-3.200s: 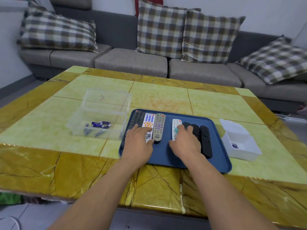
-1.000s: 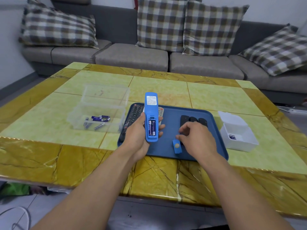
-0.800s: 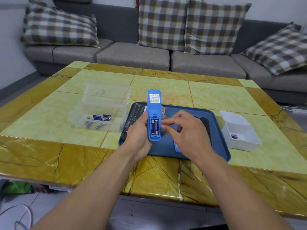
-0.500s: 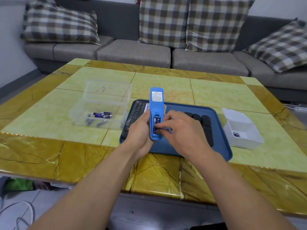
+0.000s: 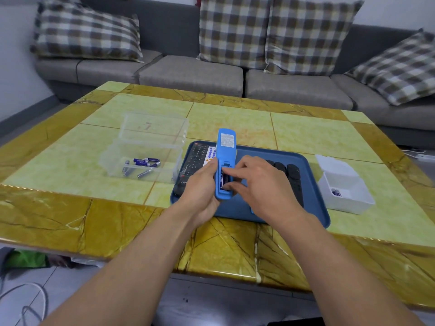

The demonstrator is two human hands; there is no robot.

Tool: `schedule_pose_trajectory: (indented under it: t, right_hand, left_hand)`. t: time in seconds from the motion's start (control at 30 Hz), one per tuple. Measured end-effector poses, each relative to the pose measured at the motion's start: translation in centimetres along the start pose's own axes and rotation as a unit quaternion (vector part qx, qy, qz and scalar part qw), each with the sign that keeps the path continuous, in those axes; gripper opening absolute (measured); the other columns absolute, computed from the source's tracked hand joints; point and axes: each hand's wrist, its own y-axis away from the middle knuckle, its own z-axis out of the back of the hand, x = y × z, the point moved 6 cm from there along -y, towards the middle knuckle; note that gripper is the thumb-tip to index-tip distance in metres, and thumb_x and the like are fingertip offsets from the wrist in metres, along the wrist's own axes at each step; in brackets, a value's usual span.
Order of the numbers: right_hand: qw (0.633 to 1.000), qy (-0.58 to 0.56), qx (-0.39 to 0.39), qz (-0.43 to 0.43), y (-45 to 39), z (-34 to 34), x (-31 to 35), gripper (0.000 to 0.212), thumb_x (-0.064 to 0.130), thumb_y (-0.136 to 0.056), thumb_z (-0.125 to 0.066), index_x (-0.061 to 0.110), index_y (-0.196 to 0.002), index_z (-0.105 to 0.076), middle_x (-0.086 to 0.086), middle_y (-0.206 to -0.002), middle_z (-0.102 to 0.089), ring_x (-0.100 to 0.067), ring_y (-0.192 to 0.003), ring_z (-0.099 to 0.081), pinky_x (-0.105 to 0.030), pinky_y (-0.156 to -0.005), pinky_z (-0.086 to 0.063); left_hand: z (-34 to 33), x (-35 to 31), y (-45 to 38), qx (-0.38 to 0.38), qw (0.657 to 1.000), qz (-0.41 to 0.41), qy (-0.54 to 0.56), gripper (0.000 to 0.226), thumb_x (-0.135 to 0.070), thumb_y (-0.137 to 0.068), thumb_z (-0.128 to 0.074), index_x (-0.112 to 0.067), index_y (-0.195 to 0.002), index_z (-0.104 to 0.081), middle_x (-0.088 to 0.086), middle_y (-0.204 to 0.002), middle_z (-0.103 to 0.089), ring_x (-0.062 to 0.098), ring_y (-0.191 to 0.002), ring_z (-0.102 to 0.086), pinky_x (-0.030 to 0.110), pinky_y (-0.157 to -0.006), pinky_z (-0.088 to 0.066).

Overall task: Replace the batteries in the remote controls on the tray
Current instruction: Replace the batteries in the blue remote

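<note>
While your left hand (image 5: 204, 184) keeps the blue remote control (image 5: 224, 161) wrapped in its grip, back side up and lifted over the near-left part of the blue tray (image 5: 313, 215), its long axis runs away from you, label end far and open battery bay near; your right hand (image 5: 260, 184) comes in from the right of that bay, thumb and forefinger (image 5: 231, 171) narrowed onto the purple battery (image 5: 222, 181) that lies lengthwise in the slot; whether the cell is truly pinched or only touched, you cannot tell from here. The right hand is the nearer one to the battery, and I judge the coming move to be a lift out of the slot, across the remote's axis rather than along it.

As for containers: the clear lidded box (image 5: 143, 149) on the table (image 5: 70, 220), to the left of the tray, stands open with several loose batteries (image 5: 143, 165) on its floor; the white box (image 5: 343, 187) to the right, also open, holds one small purple item in a corner, likely a battery; the tray carries more remote controls, a dark one and a white one (image 5: 211, 154) behind your left hand, black ones (image 5: 294, 177) beyond your right.
</note>
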Motion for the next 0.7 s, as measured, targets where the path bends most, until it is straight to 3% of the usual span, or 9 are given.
schedule_pose_trajectory:
  t: [0.1, 0.23, 0.43, 0.7]
  right_hand:
    - [1.0, 0.004, 0.015, -0.012, -0.1, -0.1, 0.1, 0.03, 0.042, -0.098, -0.056, 0.037, -0.125, -0.067, 0.011, -0.103, -0.058, -0.012, -0.1, -0.05, -0.038, -0.072, -0.05]
    - [0.997, -0.056, -0.027, -0.034, -0.4, -0.1, -0.3, 0.025, 0.033, -0.1, -0.055, 0.023, -0.109, -0.076, 0.006, -0.096, -0.06, -0.015, -0.096, -0.054, -0.04, -0.079, -0.049]
    - [0.99, -0.116, -0.032, -0.078, -0.6, 0.0, -1.2, 0.02, 0.031, -0.098, -0.061, 0.021, -0.105, -0.076, 0.004, -0.094, -0.064, -0.012, -0.088, -0.059, -0.028, -0.08, -0.048]
    - [0.977, -0.164, -0.04, -0.127, -0.7, 0.1, -2.4, 0.017, 0.03, -0.095, -0.065, 0.022, -0.097, -0.078, 0.005, -0.088, -0.069, -0.009, -0.08, -0.064, -0.025, -0.073, -0.05]
  left_hand:
    - [0.0, 0.1, 0.0, 0.002, 1.0, 0.002, 0.0, 0.04, -0.029, -0.111, -0.035, -0.009, -0.136, -0.059, 0.017, -0.116, -0.067, 0.018, -0.08, -0.065, 0.025, -0.06, -0.057]
    - [-0.3, 0.5, 0.1, 0.017, 0.999, -0.006, -0.05, 0.039, -0.03, -0.111, -0.034, -0.014, -0.132, -0.061, 0.019, -0.123, -0.068, 0.024, -0.096, -0.065, 0.043, -0.087, -0.056]
    - [-0.3, 0.8, 0.2, 0.023, 0.994, -0.011, -0.106, 0.035, -0.03, -0.111, -0.033, -0.018, -0.121, -0.065, 0.008, -0.103, -0.073, 0.016, -0.08, -0.071, 0.04, -0.083, -0.054]
    - [-0.5, 0.9, 0.2, 0.032, 0.994, -0.006, -0.106, 0.034, -0.029, -0.111, -0.035, -0.014, -0.122, -0.064, 0.01, -0.109, -0.073, 0.018, -0.086, -0.071, 0.042, -0.089, -0.052]
